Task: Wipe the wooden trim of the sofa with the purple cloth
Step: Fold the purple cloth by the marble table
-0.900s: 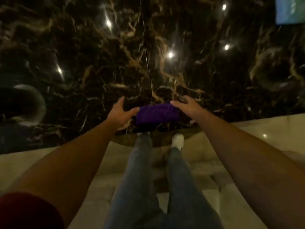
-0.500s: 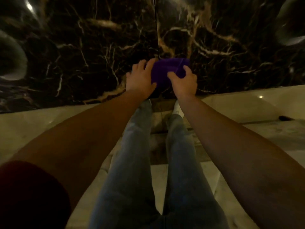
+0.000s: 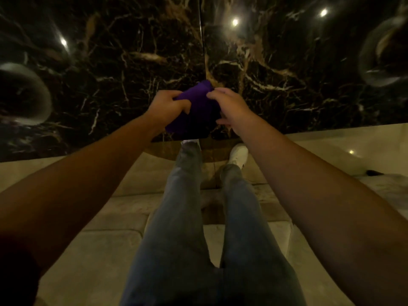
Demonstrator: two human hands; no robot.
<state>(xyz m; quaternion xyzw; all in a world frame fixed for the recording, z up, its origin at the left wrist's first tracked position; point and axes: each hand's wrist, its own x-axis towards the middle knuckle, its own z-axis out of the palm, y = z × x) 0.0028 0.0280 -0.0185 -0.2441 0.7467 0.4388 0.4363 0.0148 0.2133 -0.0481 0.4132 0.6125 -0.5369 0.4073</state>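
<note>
Both my hands hold a folded purple cloth [image 3: 196,109] out in front of me, over a glossy dark marble floor [image 3: 110,74]. My left hand [image 3: 166,107] grips the cloth's left side with curled fingers. My right hand [image 3: 229,104] pinches its upper right edge. The cloth hangs down between them in a bunch. A beige cushioned sofa seat [image 3: 99,250] lies below me. No wooden trim can be made out in this dim view.
My legs in blue jeans [image 3: 187,217] stretch forward over the sofa, with a white shoe [image 3: 238,154] at the floor's edge. A pale ledge [image 3: 342,138] runs along the right. Ceiling lights reflect in the marble.
The cloth was held stretched flat between my hands; now it is bunched and drooping, with my hands closer together and lower in view. The camera has tilted slightly.
</note>
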